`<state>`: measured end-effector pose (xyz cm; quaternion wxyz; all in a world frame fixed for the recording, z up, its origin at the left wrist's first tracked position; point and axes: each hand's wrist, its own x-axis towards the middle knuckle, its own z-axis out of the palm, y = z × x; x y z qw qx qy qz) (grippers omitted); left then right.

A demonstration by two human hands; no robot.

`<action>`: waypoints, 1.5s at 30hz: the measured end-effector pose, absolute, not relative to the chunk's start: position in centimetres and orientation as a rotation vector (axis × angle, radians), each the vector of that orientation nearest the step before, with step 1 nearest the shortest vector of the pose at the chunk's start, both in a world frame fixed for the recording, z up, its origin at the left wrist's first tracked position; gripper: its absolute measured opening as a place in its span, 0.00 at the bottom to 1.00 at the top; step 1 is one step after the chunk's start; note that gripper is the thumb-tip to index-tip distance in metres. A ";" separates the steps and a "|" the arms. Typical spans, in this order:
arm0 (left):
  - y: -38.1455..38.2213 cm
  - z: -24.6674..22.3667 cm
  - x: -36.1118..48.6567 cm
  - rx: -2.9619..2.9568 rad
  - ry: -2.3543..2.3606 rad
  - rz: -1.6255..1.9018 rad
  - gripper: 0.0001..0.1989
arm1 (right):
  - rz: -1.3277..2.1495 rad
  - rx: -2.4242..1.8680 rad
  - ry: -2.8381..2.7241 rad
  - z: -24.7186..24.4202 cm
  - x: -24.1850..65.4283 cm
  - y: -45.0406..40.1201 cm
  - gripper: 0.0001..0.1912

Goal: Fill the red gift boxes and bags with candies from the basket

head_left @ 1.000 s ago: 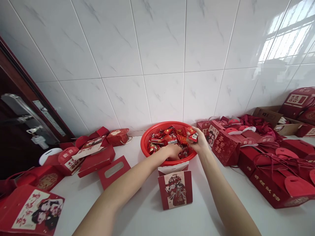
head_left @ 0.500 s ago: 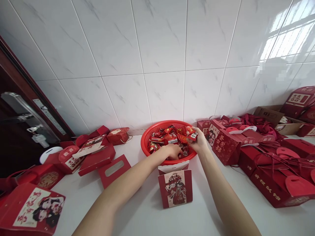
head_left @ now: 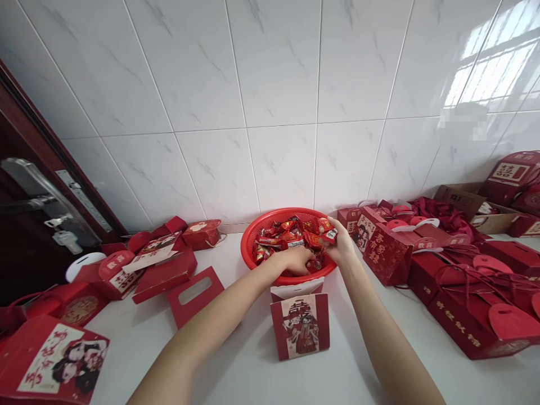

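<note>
A red plastic basket full of wrapped candies stands near the wall. My left hand reaches into its near side, fingers curled down among the candies; whatever they close on is hidden. At the basket's right rim my right hand is closed around red-wrapped candy, with a printed white part showing. Right in front of the basket stands a small red gift box with a printed couple on its face. Its top is open, a pale flap raised at the back.
Red gift boxes crowd the left side, among them a box with a window slot. More boxes and corded ones fill the right. A cardboard carton stands behind them. Tiled wall rises at the back; a door handle is at left.
My left hand has shifted slightly among the candies, its fingers moving a little to the right. My right hand stays at the rim, still holding the red-wrapped candy.
</note>
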<state>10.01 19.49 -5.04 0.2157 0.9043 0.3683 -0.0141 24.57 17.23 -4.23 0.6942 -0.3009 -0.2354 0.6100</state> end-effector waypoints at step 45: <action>21.4 -3.4 7.6 1.319 0.878 1.086 0.18 | 1.205 -0.935 -1.034 -4.4 23.0 16.3 0.10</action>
